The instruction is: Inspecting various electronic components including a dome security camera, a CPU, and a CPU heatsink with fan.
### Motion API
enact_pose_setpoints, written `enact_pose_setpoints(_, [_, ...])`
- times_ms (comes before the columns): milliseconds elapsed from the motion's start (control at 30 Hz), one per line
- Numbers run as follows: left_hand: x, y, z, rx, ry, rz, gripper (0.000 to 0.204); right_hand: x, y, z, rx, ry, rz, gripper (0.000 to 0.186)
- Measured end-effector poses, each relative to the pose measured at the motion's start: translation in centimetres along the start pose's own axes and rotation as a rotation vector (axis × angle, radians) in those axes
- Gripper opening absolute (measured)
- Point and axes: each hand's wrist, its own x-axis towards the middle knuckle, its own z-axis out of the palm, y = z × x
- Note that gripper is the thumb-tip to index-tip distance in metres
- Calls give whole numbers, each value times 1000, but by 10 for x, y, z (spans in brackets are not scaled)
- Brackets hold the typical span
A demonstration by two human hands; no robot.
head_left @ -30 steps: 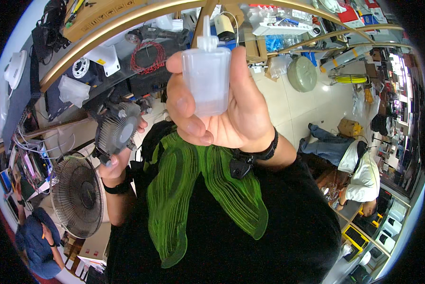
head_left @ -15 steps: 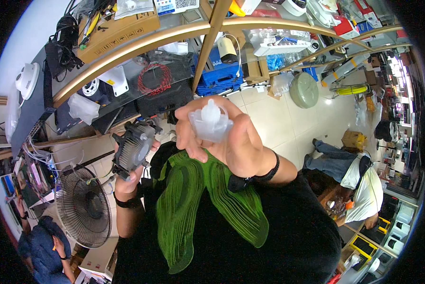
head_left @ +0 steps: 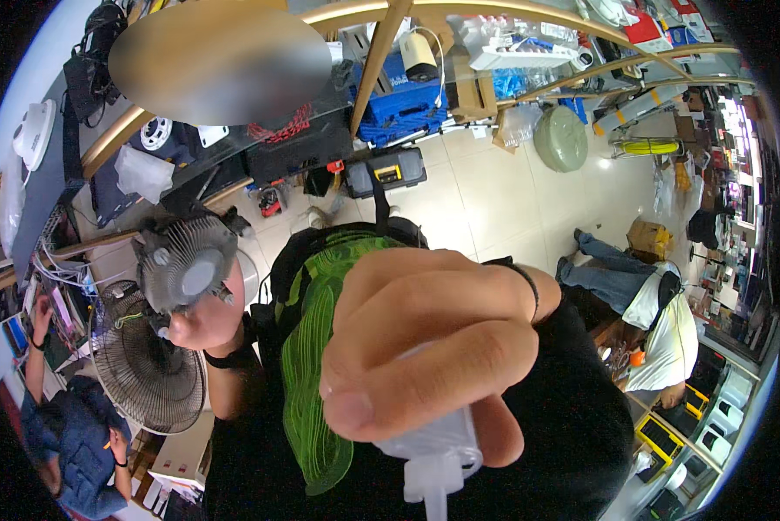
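My left hand is closed round a CPU cooler, a finned metal heat sink with a round pale centre facing up and dark plastic legs at its edge. My right hand is close in front of me, its fingers wrapped round a small translucent bottle. The bottle's white nozzle cap points toward the lower edge of the view. The fingers hide most of the bottle's body. The two hands are well apart, the cooler lying to the left of the bottle.
A standing fan is just below my left hand. Shelving with a blue case runs across the far side. A toolbox and a round green stool stand on the tiled floor. Other people are at left and right.
My right hand has come nearer and lower, tipping the bottle from nozzle up to nozzle down. My left hand has moved left with the cooler and turned it face up.
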Motion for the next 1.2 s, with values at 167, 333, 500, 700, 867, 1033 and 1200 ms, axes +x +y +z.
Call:
enact_pose_setpoints(167, [8, 4, 0, -140, -266, -21, 89, 3, 7, 3, 32, -29, -85, 55])
enact_pose_setpoints(333, [15, 4, 11, -120, -329, -24, 86, 5, 11, 7, 102, -49, -148, 55])
enact_pose_setpoints(500, [-6, 22, -1, 23, -73, -101, 83, 7, 3, -10, 172, -208, 235, 59])
enact_pose_setpoints(700, [-11, 4, -25, 74, -53, -11, 83, 6, 62, -57, -181, -313, 758, 29])
enact_pose_setpoints(867, [-22, 11, -33, 82, 20, 30, 79, 17, 135, -95, -853, -199, 508, 20])
enact_pose_setpoints(1033, [-17, 15, -23, 84, 128, 17, 82, 52, 193, -116, -959, -66, 382, 17])
enact_pose_setpoints(1200, [-34, 6, -74, 318, 144, -37, 85, 69, 225, -122, -1105, -62, 205, 23])
